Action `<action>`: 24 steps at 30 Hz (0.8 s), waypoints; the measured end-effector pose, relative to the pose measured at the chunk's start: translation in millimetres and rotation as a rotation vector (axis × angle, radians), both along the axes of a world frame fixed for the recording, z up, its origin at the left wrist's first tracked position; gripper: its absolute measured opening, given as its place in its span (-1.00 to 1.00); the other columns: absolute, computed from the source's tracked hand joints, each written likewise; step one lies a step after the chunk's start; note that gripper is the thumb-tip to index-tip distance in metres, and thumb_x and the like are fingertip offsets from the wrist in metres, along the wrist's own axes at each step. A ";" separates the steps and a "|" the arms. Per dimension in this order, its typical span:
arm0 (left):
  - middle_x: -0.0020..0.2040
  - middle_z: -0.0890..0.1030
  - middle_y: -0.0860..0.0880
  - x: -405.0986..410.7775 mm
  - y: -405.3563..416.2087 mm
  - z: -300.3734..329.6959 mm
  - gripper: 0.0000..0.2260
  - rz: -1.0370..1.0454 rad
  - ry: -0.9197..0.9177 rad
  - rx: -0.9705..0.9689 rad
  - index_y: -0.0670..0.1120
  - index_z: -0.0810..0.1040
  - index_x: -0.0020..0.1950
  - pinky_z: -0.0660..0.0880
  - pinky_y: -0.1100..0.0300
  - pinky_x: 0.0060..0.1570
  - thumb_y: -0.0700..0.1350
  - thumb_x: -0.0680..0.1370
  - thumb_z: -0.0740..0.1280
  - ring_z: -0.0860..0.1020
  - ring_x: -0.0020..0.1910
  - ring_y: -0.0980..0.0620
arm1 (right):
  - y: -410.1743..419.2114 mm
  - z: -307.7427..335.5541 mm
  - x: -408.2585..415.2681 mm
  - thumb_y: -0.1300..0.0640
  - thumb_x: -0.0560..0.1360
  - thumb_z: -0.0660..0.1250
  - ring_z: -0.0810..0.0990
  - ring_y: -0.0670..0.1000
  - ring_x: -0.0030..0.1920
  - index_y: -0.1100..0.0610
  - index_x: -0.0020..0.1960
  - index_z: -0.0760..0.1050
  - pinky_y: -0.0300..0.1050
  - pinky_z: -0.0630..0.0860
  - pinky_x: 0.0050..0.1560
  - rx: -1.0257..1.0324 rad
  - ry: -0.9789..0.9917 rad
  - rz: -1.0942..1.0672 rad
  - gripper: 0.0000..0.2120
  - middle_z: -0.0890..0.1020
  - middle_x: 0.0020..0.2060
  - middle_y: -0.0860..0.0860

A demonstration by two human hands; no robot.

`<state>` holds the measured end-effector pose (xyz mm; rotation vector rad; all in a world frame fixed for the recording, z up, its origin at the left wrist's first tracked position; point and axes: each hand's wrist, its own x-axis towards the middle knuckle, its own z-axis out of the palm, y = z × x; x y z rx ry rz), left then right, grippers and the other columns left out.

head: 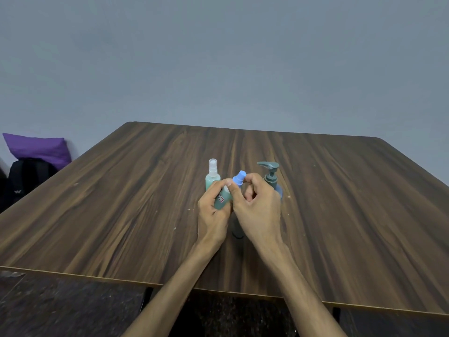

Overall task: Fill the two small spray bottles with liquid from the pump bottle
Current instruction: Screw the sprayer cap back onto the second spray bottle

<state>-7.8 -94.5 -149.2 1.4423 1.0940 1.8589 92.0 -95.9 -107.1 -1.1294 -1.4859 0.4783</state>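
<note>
Hands met over the middle of the table (121, 215). Your left hand (212, 210) gripped the green bottle (222, 199), fingers curled round its body, and held it tilted, top leaning to the right, off the wood. Your right hand (257, 205) pinched its blue cap (240, 179) between thumb and forefinger, the other fingers curled loosely behind. Just beyond your left hand a second bottle (212, 176) stood upright with a clear cap on and pale green liquid inside. The pump bottle (271, 176) stood upright just behind your right hand, its body mostly hidden. A purple cushion (38, 148) and a black bag (26, 176) lay beyond the table's left edge.
</note>
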 end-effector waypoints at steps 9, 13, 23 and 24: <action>-0.10 0.45 -0.09 -2.7 11.7 -4.5 -0.83 0.128 0.024 -0.083 -0.09 0.69 -0.03 0.36 0.28 -0.16 -0.01 0.51 0.51 0.40 -0.23 0.01 | -14.5 -5.2 51.3 0.28 0.60 0.40 0.60 -0.07 -0.26 0.05 -0.08 0.70 -0.18 0.48 -0.25 0.111 0.043 0.004 -0.82 0.68 -0.28 -0.07; -0.06 0.44 -0.03 -2.7 16.3 -9.4 -0.85 0.181 0.093 -0.124 -0.01 0.72 0.07 0.38 0.35 -0.12 -0.09 0.52 0.57 0.39 -0.22 0.14 | -9.9 -7.1 69.4 0.21 0.60 0.30 0.52 -0.09 -0.32 0.08 -0.13 0.62 -0.11 0.42 -0.28 0.138 0.140 -0.043 -0.82 0.61 -0.32 -0.13; -0.04 0.52 -0.03 -0.8 21.0 -14.9 -0.85 0.260 0.270 -0.159 -0.05 0.72 -0.02 0.52 0.19 -0.11 -0.12 0.46 0.61 0.51 -0.15 -0.03 | 17.3 -4.9 73.9 0.05 0.51 0.43 0.60 -0.19 -0.17 0.07 0.11 0.64 -0.38 0.49 -0.17 0.042 0.220 0.012 -0.80 0.69 -0.10 -0.04; -0.04 0.52 -0.05 -0.5 21.6 -15.2 -0.84 0.257 0.276 -0.165 -0.05 0.72 -0.01 0.52 0.20 -0.11 -0.14 0.46 0.61 0.52 -0.15 -0.04 | 21.3 -7.5 74.6 0.02 0.50 0.44 0.63 -0.16 -0.10 0.05 0.15 0.64 -0.36 0.51 -0.14 0.040 0.174 0.040 -0.75 0.70 -0.04 -0.06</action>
